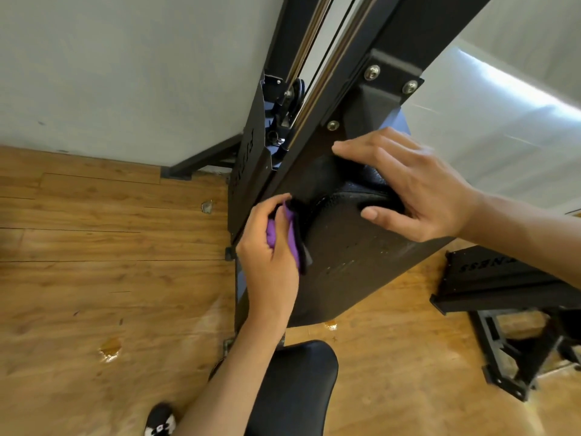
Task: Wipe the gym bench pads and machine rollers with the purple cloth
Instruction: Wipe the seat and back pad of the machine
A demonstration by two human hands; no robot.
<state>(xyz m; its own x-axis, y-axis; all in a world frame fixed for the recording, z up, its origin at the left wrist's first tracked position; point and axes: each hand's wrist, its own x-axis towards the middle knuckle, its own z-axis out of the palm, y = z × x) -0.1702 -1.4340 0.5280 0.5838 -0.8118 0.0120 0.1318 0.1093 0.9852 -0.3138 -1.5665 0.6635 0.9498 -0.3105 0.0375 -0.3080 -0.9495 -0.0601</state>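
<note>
The left grip point(270, 259) clutches the purple cloth point(294, 245) against the side edge of the back pad point(352, 256); the right grip point(418, 190) grasps its top. The seat pad point(295, 388) and unseen rollers probably await wiping.

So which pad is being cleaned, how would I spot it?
Find the black frame by the wall. Below its bolts hangs a slanted black pad. Unlike the seat nearer the camera, it has a purple cloth against its edge.
</note>
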